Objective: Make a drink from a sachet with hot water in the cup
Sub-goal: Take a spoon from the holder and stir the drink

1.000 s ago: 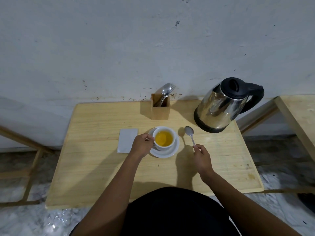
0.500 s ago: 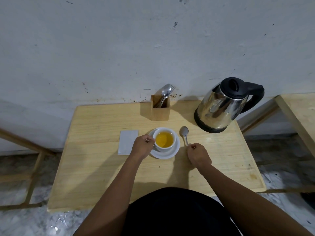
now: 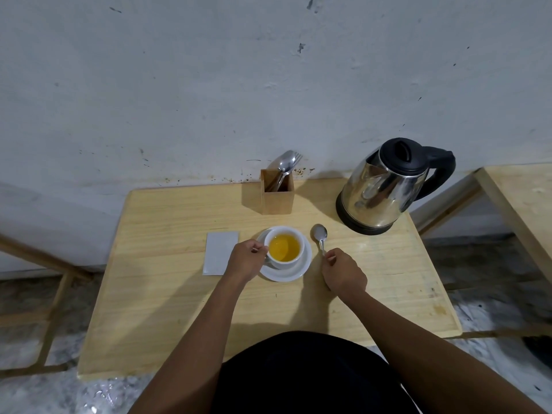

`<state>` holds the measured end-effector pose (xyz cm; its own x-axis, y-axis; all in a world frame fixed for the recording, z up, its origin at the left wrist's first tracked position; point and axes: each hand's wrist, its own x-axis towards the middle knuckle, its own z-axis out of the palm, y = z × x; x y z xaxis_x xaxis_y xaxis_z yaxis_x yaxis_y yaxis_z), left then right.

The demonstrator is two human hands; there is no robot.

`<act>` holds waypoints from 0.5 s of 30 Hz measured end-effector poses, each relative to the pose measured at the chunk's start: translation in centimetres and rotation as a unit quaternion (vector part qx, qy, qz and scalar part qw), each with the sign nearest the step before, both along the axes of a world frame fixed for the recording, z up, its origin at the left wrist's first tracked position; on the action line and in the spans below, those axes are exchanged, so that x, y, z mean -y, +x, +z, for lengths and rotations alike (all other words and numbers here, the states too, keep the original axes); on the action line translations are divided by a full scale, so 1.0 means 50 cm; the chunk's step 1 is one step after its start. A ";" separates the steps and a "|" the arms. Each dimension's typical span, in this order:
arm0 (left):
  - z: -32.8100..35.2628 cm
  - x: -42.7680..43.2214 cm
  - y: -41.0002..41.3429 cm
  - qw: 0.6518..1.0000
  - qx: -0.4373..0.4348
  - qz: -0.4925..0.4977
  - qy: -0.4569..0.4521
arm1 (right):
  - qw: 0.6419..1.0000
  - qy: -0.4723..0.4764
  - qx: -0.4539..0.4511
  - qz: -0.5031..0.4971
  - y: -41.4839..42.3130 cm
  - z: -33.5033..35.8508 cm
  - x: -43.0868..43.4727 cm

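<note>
My right hand (image 3: 343, 271) has its fingers curled tight around the handle of a spoon (image 3: 320, 238), and the round end points away from me, just beside the saucer (image 3: 286, 271). I think I hold it low and flat like that so it is ready to dip in and stir. My left hand (image 3: 246, 258) is closed at the side of the cup (image 3: 284, 249), where the handle would be, but I cannot tell if the fingers pinch it or only touch. I think that hand keeps the cup from sliding. The cup sits on the saucer with yellow drink in it. A flat grey sachet (image 3: 219, 253) lies just left of my left hand on the table (image 3: 167, 294). The kettle (image 3: 385, 189) stands further back on the right.
</note>
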<state>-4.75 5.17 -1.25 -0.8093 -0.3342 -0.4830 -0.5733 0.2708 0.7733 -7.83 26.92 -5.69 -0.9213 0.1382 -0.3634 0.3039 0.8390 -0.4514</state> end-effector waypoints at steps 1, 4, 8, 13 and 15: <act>0.001 0.000 0.000 1.000 0.001 0.000 0.002 | 1.000 0.004 0.002 0.009 0.000 0.003 0.000; 0.004 0.001 -0.001 1.000 0.008 -0.002 0.008 | 0.999 0.015 0.008 0.028 -0.001 0.007 -0.003; 0.010 0.003 -0.003 1.000 0.017 -0.001 0.026 | 0.999 0.019 -0.001 0.038 -0.006 0.022 -0.005; 0.010 0.001 -0.003 0.999 0.012 0.008 0.030 | 0.998 0.007 -0.021 0.051 -0.015 0.040 -0.003; 0.012 0.000 -0.003 1.000 0.013 0.006 0.026 | 0.998 -0.006 -0.032 0.049 -0.019 0.046 -0.002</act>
